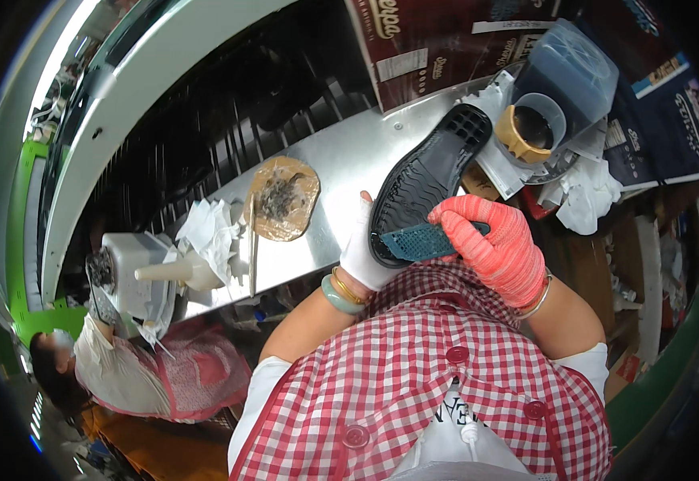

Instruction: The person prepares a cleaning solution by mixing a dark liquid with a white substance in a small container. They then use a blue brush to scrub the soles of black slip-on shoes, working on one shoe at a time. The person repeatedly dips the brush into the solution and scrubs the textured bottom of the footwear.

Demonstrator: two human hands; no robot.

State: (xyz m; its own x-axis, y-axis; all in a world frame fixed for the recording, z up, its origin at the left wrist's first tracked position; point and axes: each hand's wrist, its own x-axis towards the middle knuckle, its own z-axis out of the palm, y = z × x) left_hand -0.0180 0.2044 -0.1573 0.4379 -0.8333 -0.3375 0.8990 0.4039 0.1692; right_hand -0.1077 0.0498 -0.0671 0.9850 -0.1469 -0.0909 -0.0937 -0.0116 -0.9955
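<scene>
A black shoe sole [417, 180] is tilted up over the metal bench edge, its patterned inner side facing me. My left hand [372, 252], in a white glove, grips the sole around its lower end; most of the fingers are hidden behind it. In a coral knit glove, my right hand [498, 244] pinches a flat teal tool [415, 243] with a mesh-like face. That tool lies across the lower end of the sole, touching or very close to it. Its short dark end pokes out past my fingers.
Left of the sole, a round brown-wrapped pad [285, 196] with dark smears lies on the metal bench [341, 164], by a thin stick. A white bottle [181, 272] and crumpled paper [209, 232] sit farther left. A cup of dark liquid [532, 127] stands right. A co-worker [145, 365] works at left.
</scene>
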